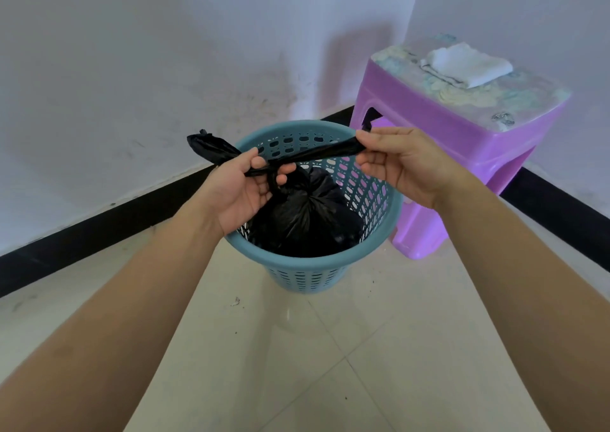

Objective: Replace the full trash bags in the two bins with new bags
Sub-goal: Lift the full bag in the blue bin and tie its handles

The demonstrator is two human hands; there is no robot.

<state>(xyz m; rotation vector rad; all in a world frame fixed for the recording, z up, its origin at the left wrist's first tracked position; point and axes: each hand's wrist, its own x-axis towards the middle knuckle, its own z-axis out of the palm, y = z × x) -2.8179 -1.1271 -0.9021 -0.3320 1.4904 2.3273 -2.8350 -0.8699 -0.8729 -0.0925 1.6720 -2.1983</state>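
Note:
A teal perforated bin point(373, 238) stands on the tiled floor in a corner of the room. Inside it sits a full black trash bag point(307, 213), gathered at its top into two twisted ends that cross over the bin. My left hand point(246, 187) pinches the crossing point of the twisted ends, with one end sticking out past it to the left. My right hand point(399, 164) pinches the other twisted end, pulled taut over the bin's right rim.
A purple plastic stool point(462, 141) stands right behind the bin, with a folded white cloth point(468, 65) on its patterned seat. White walls with a black skirting point(109, 223) close the corner. Small bits of debris lie on the floor tiles point(330, 365).

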